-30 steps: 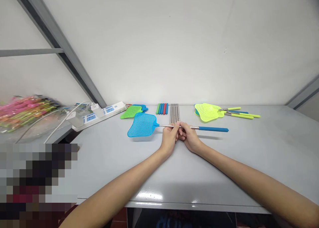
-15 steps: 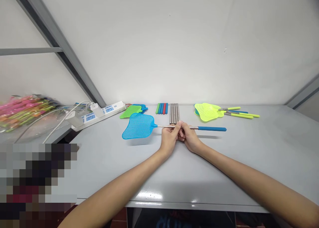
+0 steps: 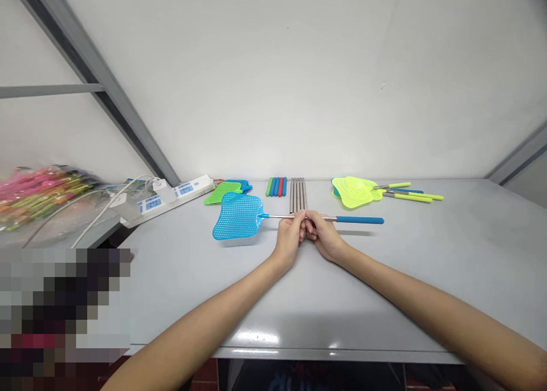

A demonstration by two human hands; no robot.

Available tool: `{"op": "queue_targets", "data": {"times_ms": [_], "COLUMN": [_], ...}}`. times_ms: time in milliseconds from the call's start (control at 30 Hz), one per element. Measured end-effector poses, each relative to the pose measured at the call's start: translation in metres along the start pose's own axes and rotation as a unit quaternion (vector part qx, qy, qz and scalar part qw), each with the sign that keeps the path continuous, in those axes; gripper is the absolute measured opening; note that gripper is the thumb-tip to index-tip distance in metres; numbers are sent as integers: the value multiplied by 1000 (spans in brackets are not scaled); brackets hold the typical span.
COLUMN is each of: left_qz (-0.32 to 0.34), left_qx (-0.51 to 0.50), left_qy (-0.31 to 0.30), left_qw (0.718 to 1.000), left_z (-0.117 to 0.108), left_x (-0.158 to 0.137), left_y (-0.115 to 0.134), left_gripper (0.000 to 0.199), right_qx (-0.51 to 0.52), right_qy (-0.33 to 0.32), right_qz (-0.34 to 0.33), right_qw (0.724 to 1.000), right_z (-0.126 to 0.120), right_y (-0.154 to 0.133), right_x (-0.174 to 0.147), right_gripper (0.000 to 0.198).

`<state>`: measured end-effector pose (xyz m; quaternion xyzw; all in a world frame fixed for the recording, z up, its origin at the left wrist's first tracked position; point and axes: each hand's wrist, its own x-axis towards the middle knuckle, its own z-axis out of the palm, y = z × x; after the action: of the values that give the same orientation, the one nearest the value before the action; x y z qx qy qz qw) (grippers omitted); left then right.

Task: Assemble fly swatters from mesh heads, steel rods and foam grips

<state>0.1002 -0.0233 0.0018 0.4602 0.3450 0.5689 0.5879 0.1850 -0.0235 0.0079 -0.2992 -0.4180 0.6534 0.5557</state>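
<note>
A blue fly swatter [image 3: 239,217] is held level above the table, its perforated head to the left and its blue grip to the right. My left hand [image 3: 292,229] is closed on the thin metal rod. Beside it, my right hand [image 3: 321,231] closes on the same rod, nearer the blue grip. The two hands touch at the fingers, so part of the rod is hidden. Just behind them lies a row of metal tubes [image 3: 298,194]. Left of those tubes are several coloured grips [image 3: 276,187] in green, blue and red.
Assembled swatters with yellow heads [image 3: 356,192] lie at the back right. Green and blue swatter heads [image 3: 223,192] rest at the back left, beside a white power strip [image 3: 183,192] with cables. Bagged colourful items [image 3: 47,191] sit far left. The table's front edge [image 3: 342,354] runs below my arms.
The swatter's head has turned slightly about the rod and shifted a little to the right. Its blue grip has moved slightly left. Both hands remain on the rod.
</note>
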Motion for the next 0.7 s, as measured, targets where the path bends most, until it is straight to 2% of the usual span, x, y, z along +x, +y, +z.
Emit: {"op": "queue_targets", "data": {"times_ms": [100, 333, 700], "left_qz": [-6, -12, -8], "left_qx": [-13, -46, -61], "left_qy": [11, 64, 100], "left_qw": [1000, 997, 993], "left_z": [1, 6, 8], "left_x": [0, -1, -1], "left_y": [0, -3, -2], "left_gripper": [40, 36, 33], "right_qx": [2, 4, 28], "right_qy": [15, 100, 170], "right_qz": [3, -8, -15], "right_qw": [1000, 995, 985], "right_z": [0, 5, 4], "right_y": [1, 5, 7], "right_x": [1, 2, 4], "right_gripper": [37, 33, 32]}}
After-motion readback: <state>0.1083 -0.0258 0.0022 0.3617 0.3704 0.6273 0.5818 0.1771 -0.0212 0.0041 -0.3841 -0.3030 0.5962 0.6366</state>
